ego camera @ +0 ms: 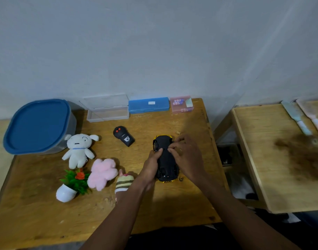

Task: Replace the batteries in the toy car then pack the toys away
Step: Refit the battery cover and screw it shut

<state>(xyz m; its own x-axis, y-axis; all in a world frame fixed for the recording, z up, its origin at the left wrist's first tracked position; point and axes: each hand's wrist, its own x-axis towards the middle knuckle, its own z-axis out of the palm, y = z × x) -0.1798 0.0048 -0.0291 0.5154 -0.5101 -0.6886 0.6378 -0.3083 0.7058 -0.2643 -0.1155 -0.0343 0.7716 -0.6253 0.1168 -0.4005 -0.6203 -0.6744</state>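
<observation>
Toy car [165, 164], inverted: battery-access step in hand.
Gripped by left hand [151, 166]; underside pinched by right hand [188, 156]; prising it open judged next.

Both hands, left hand [151, 166] and right hand [186, 159], grip the upturned toy car [165, 157] on the wooden table [154, 123].

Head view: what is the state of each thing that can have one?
Toy car: upside down, held by left hand and right hand.
Storage tub: blue lid on.
Clear case: lid open.
Blue case: closed.
Potted plant: tipped over.
</observation>
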